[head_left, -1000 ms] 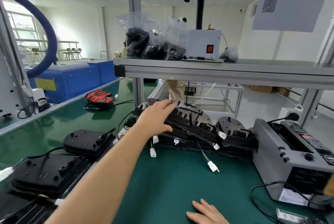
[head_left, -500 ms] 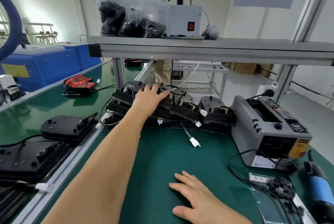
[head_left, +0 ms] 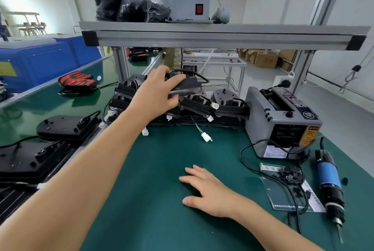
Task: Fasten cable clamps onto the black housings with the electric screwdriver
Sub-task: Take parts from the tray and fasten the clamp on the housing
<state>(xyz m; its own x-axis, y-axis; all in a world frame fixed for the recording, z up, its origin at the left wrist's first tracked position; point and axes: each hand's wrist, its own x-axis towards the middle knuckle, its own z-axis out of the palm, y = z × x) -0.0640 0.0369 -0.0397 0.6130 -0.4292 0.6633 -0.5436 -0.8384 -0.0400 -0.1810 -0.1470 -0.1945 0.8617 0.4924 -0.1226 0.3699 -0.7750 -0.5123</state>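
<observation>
Green matting (head_left: 157, 226) covers the bench beneath an aluminium shelf (head_left: 222, 36). At the right stands a grey machine (head_left: 283, 123), and a pile of black housings (head_left: 204, 108) along the back edge touches its left side. The left hand (head_left: 155, 94) grips one housing (head_left: 189, 85) just above the pile, fingers over the top, thumb beneath. The right hand (head_left: 206, 192) rests flat on the matting, fingers spread, holding nothing. The electric screwdriver (head_left: 328, 177) lies far right, beside cable clamps (head_left: 289, 174) on a clear bag (head_left: 279, 192).

The left hand (head_left: 156, 93) grips a black housing (head_left: 187, 86) above the stack (head_left: 202, 106); right hand (head_left: 206, 190) lies flat on the mat (head_left: 162, 169).
</observation>
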